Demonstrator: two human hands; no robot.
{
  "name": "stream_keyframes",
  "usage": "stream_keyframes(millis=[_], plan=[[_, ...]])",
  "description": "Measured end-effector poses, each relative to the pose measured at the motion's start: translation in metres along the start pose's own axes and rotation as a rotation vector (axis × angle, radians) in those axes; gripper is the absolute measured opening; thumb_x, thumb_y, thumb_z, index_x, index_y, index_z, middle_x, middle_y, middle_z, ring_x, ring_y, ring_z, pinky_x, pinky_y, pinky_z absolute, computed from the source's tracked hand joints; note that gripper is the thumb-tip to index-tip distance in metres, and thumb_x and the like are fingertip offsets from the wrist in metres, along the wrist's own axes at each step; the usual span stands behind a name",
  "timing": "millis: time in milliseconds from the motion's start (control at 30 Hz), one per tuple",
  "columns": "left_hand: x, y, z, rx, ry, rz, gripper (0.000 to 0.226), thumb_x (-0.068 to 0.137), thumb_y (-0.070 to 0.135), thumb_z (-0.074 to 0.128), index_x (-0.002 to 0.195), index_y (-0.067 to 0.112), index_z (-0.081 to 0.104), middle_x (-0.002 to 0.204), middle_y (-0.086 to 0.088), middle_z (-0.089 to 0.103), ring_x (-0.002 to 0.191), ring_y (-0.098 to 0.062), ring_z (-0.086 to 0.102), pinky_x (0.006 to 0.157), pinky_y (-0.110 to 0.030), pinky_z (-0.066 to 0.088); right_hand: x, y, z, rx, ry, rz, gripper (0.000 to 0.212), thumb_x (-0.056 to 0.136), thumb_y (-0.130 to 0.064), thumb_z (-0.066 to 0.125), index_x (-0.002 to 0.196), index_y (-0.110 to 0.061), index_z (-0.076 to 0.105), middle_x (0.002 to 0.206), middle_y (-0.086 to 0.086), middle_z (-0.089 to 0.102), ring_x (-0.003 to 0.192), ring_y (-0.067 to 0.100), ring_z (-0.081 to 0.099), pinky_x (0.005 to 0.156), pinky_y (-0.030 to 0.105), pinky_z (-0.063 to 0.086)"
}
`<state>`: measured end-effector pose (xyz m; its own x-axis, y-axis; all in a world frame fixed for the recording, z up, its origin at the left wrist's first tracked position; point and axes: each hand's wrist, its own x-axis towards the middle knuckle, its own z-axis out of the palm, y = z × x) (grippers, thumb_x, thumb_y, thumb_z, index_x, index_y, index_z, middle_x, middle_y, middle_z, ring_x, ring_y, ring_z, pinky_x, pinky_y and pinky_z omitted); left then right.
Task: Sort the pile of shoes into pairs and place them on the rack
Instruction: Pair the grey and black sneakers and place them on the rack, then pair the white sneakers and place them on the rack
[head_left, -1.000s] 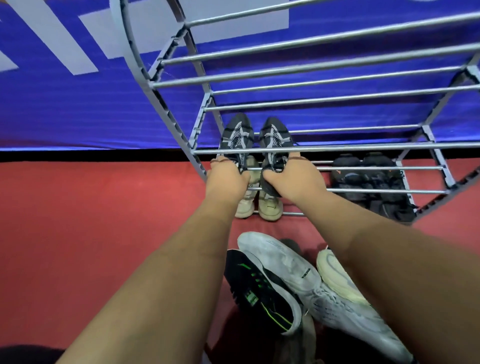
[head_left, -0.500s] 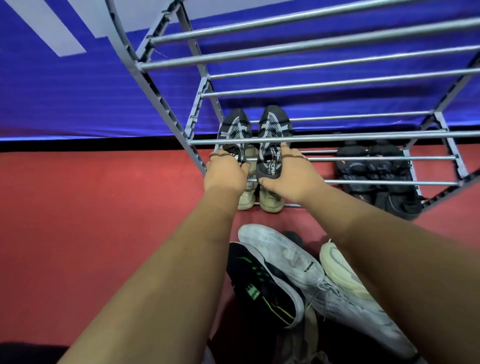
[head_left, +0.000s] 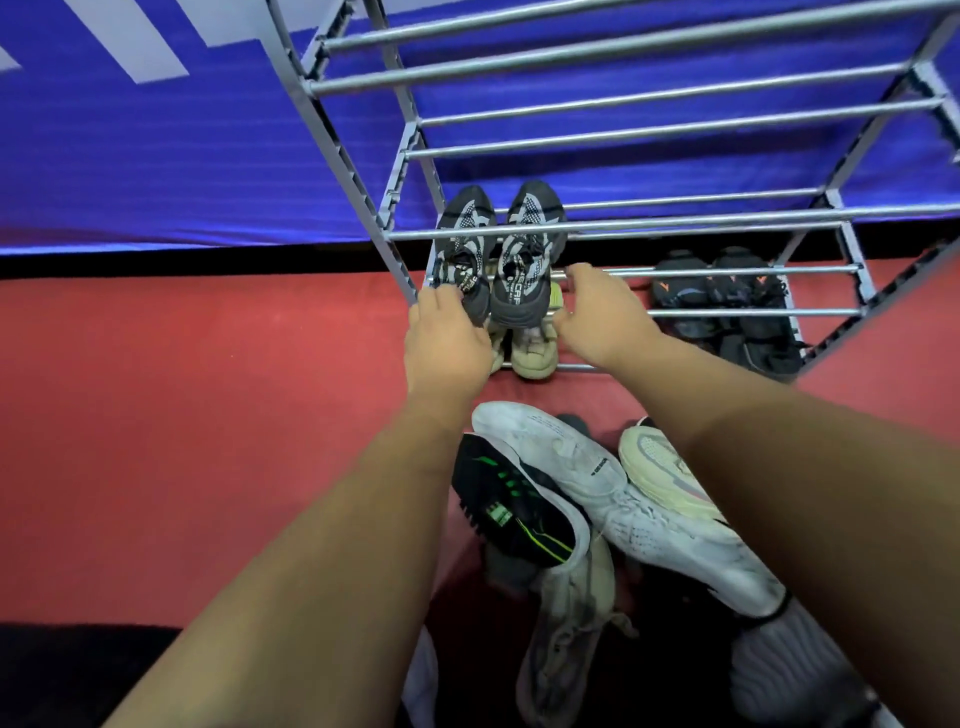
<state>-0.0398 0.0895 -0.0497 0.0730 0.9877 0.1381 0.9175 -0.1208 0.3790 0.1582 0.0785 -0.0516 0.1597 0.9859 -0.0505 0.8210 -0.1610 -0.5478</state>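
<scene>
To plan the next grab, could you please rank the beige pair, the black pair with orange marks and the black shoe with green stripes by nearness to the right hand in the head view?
From the right hand:
1. Beige pair, just to its left, on the rack's bottom shelf.
2. Black pair with orange marks, to its right, same shelf.
3. Black shoe with green stripes, below it in the floor pile.

red floor (head_left: 182, 441) (carpet-like) meets a blue banner (head_left: 182, 171).

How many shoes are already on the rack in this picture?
6: two dark patterned shoes at the left on a shelf, two beige shoes on the shelf beneath them, two black shoes at the right. Others may be hidden.
</scene>
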Motion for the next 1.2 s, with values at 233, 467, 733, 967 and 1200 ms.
stream_keyframes(millis=[233, 467, 733, 967, 1200], plan=[[-0.095, 0.012, 0.029, -0.144, -0.66, 0.047, 0.029, 0.095, 0.01, 0.053, 0.117, 0.012, 0.071, 0.112, -0.004, 0.071, 0.107, -0.025, 0.065, 0.088, -0.029, 0.05, -0.083, 0.054, 0.0, 0.141, 0.071, 0.163, 0.031, 0.096, -0.018, 0.059, 0.125, -0.014, 0.067, 0.116, 0.007, 0.072, 0.103, 0.03, 0.068, 0.09, 0.034, 0.052], [-0.165, 0.031, 0.056, -0.012, -0.851, 0.221, 0.023, 0.096, 0.017, 0.06, 0.116, 0.014, 0.072, 0.118, -0.002, 0.073, 0.113, -0.02, 0.064, 0.097, -0.03, 0.051, -0.166, 0.122, 0.001, 0.034, -0.135, 0.418, 0.029, 0.102, -0.026, 0.052, 0.098, -0.008, 0.074, 0.1, 0.016, 0.072, 0.093, 0.034, 0.063, 0.075, 0.03, 0.042], [-0.202, 0.021, 0.057, 0.123, -0.828, 0.34, 0.029, 0.093, 0.013, 0.05, 0.108, 0.016, 0.075, 0.113, -0.003, 0.075, 0.109, -0.025, 0.067, 0.095, -0.039, 0.055, -0.227, 0.152, 0.006, -0.189, -0.386, 0.361, 0.031, 0.105, -0.02, 0.044, 0.106, -0.005, 0.071, 0.116, 0.018, 0.074, 0.108, 0.036, 0.066, 0.08, 0.031, 0.044], [-0.219, 0.023, 0.044, 0.328, -0.844, 0.43, 0.024, 0.09, 0.03, 0.048, 0.067, 0.022, 0.052, 0.074, 0.008, 0.056, 0.085, -0.026, 0.062, 0.067, -0.032, 0.045, -0.245, 0.128, 0.025, -0.213, -0.577, 0.232, 0.028, 0.1, -0.022, 0.05, 0.099, -0.004, 0.071, 0.101, 0.015, 0.072, 0.097, 0.033, 0.066, 0.079, 0.036, 0.051], [-0.261, 0.028, 0.059, 0.599, -1.028, 0.369, 0.037, 0.102, 0.035, 0.047, 0.121, 0.014, 0.071, 0.127, -0.007, 0.069, 0.118, -0.032, 0.066, 0.088, -0.041, 0.055, -0.247, 0.133, 0.03, -0.247, -0.637, 0.237, 0.028, 0.099, -0.025, 0.051, 0.089, -0.006, 0.068, 0.093, 0.012, 0.069, 0.09, 0.031, 0.065, 0.073, 0.035, 0.049]])
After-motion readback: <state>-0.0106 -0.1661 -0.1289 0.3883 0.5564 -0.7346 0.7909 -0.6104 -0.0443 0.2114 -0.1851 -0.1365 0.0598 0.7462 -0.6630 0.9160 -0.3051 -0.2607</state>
